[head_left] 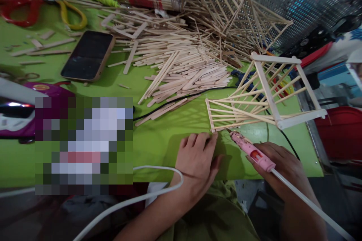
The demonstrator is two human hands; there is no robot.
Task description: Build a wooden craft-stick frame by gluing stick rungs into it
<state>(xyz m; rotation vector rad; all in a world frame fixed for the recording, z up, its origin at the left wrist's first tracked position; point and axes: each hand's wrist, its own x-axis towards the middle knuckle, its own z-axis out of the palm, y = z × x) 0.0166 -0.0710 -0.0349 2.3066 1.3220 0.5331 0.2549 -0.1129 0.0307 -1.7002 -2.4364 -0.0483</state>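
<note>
Head camera shows the right hand (283,165) closed around a pink glue gun (251,150), its nozzle at the near corner of a wooden stick frame (266,90) that lies on the green table (158,139). The left hand (198,158) rests flat, grasping nothing, fingertips just beside that corner; a pile of flat sticks (183,67) lies behind

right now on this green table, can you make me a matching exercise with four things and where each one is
1 pink hot glue gun
2 black smartphone
3 open frame of thin wooden sticks
4 yellow-handled cutters

a farthest back and left
b in the right hand
c left of the loose stick pile
d just beyond the left hand

Pairs: 1-b, 2-c, 3-d, 4-a
</note>
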